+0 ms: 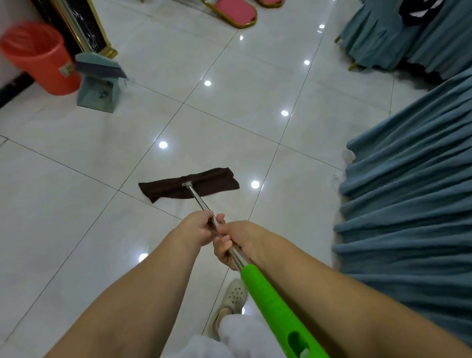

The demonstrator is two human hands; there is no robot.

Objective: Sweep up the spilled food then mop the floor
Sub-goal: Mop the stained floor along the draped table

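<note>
A mop with a dark brown cloth head (188, 184) lies flat on the glossy white tiled floor (65, 187) ahead of me. Its metal pole (200, 201) runs back to a bright green handle end (277, 313). My left hand (197, 227) grips the metal pole further forward. My right hand (234, 246) grips the pole just behind it, above the green part. A teal broom (99, 66) and teal dustpan (98, 94) stand together at the upper left. No spilled food shows on the floor.
An orange bucket (40, 57) stands by the wall at upper left, beside a dark gold-framed panel (76, 20). Teal pleated table skirts (422, 210) fill the right side. Pink-seated gold chairs (237, 9) stand at the top. My shoe (233, 296) is below the pole.
</note>
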